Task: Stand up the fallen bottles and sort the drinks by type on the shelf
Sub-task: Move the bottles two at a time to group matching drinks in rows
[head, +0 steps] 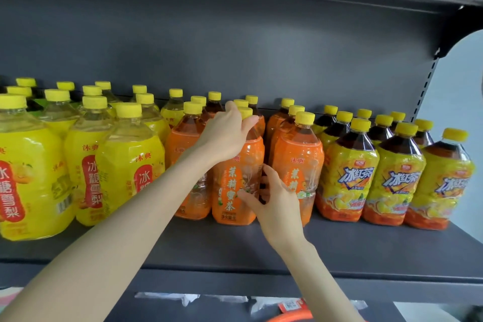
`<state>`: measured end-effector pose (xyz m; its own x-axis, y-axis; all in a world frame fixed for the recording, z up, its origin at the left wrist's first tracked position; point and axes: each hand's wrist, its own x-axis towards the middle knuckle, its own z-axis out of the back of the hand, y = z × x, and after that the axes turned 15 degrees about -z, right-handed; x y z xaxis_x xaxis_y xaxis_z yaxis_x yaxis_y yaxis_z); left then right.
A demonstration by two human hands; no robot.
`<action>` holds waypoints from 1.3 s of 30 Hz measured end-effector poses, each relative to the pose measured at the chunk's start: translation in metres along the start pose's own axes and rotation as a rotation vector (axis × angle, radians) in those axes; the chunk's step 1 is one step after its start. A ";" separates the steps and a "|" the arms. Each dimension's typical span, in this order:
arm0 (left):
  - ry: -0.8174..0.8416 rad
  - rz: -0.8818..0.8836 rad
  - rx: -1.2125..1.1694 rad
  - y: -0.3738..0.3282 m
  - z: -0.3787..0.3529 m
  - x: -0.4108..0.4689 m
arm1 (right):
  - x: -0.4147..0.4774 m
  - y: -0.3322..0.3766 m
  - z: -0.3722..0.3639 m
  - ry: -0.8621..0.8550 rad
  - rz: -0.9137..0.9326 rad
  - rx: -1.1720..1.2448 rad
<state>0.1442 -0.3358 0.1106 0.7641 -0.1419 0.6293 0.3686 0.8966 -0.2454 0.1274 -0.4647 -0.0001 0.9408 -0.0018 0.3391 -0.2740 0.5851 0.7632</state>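
Two hands are on one orange-label bottle at the front of the dark shelf, and it stands upright in the middle group. Left hand is up at the shoulder, fingers curled around the neck just under the yellow cap, a closed grip. Right hand is low on the bottle's right side, thumb across the label front, other fingers tucked behind into the gap beside the neighbouring orange bottle; a loose, part-open hold, touching the bottle. Left of them, the yellow pear-drink bottles stand in a cluster, all upright. To the right, the iced-tea bottles with dark liquid and yellow-and-orange wrappers stand in rows, the last one leaning slightly outward. Every bottle in view is capped in yellow.
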 end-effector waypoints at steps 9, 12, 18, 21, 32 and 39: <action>-0.001 -0.027 -0.274 0.017 0.024 0.015 | 0.004 0.001 -0.003 0.186 -0.075 0.300; -0.047 0.081 -0.473 0.022 0.020 0.040 | 0.006 0.000 -0.006 0.149 -0.065 0.278; 0.163 0.286 -0.620 0.032 0.011 0.077 | 0.005 0.000 -0.008 0.111 -0.068 0.235; 0.254 0.268 -0.513 0.033 0.015 0.087 | 0.005 -0.001 -0.008 0.095 -0.082 0.235; 0.324 0.050 -0.258 0.038 0.009 0.102 | 0.008 -0.001 -0.007 0.115 -0.104 0.231; 0.327 0.027 -0.255 0.029 0.007 0.105 | 0.006 0.001 -0.005 0.113 -0.101 0.214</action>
<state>0.2313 -0.3214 0.1751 0.8879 -0.2825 0.3632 0.4344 0.7748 -0.4593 0.1340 -0.4598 -0.0002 0.9786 0.0464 0.2006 -0.2021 0.4021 0.8930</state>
